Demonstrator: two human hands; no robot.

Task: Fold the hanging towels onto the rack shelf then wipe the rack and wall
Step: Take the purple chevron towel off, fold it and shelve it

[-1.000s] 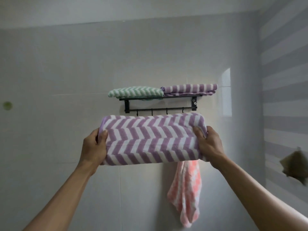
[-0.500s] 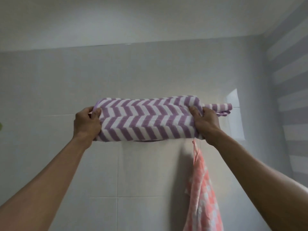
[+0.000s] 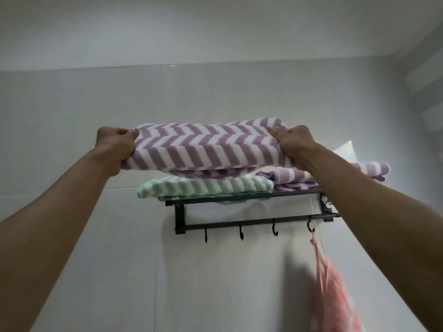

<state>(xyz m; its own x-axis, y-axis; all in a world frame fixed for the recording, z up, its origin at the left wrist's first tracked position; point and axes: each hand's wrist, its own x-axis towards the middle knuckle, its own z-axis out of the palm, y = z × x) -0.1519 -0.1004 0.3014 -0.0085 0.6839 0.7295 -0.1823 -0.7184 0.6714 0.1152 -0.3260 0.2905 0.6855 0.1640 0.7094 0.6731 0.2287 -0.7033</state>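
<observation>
A folded purple-and-white zigzag towel [image 3: 203, 147] is held level above the black wall rack [image 3: 239, 200]. My left hand [image 3: 115, 144] grips its left end and my right hand [image 3: 294, 144] grips its right end. Its underside touches the towels on the shelf. There a folded green-and-white towel [image 3: 203, 186] lies on the left and a folded purple striped towel [image 3: 335, 174] on the right. A pink-and-white towel [image 3: 335, 291] hangs from the rightmost hook [image 3: 311, 227].
Under the shelf runs a bar with several black hooks [image 3: 241, 233], most of them bare. Pale glossy wall tiles [image 3: 96, 104] surround the rack. A striped side wall [image 3: 426, 75] closes in at the right, with the ceiling just above.
Both hands have lifted the purple zigzag towel from below the rack to above the shelf, over the folded towels. The view has tilted upward and moved closer to the wall.
</observation>
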